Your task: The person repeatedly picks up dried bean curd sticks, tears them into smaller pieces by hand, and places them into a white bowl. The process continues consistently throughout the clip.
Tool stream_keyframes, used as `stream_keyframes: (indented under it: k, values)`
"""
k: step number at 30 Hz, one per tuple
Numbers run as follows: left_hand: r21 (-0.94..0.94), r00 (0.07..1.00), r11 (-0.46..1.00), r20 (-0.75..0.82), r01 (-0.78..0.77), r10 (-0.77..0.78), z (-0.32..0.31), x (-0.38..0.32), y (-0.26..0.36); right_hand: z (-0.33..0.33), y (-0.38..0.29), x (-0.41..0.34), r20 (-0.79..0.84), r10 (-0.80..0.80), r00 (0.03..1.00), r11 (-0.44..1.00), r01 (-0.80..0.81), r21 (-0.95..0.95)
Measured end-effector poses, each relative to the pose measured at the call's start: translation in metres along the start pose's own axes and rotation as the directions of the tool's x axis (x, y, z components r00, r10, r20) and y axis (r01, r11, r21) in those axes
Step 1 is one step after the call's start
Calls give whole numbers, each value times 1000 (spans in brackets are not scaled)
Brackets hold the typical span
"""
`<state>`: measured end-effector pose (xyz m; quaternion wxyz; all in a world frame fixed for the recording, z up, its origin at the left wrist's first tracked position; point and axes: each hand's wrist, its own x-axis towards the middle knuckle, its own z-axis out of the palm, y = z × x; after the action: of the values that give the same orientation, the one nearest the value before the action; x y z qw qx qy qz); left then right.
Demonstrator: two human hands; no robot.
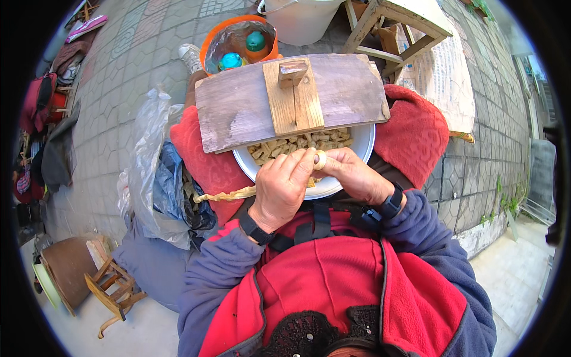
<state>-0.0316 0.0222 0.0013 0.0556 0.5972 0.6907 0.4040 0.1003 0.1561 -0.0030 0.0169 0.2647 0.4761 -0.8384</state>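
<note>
My left hand (285, 183) pinches a pale, twisted strip (229, 195), whose tail hangs out to the left over the red towel on my lap. My right hand (354, 172) meets it at the fingertips, holding a coiled, ring-like part of the strip (320, 160). Both hands are over the near rim of a white basin (369, 142), which holds many short, pale tan pieces (299, 145). Across the basin's far side lies a weathered wooden board (236, 109), with a lighter wood piece (272, 93) and an upright block (292, 71) on it.
Beyond the board stand an orange foil-lined container (214, 33), a white bucket (303, 22) and a wooden stool (370, 29). Crumpled plastic bags (149, 156) lie left of my lap. A small wooden stool (107, 294) lies tipped at lower left, and a printed sack (446, 80) is at right.
</note>
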Motion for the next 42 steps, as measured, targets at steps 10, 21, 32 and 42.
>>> stream_keyframes:
  k: [10,21,32,42]
  values:
    - [-405,964,877,151,260,-217,-3,11,7,1,-12,1,-28,-331,943,907,310,-284]
    - [-664,706,269,573,698,-417,-8,8,19,1,-27,6,-231,-659,716,709,489,-508]
    - [132,999,991,38,27,-33,-31,14,2,7,-64,-5,125,-534,836,511,437,-740]
    - [-298,935,897,242,326,-259,-41,24,-12,3,-82,-9,150,-241,959,446,247,-860]
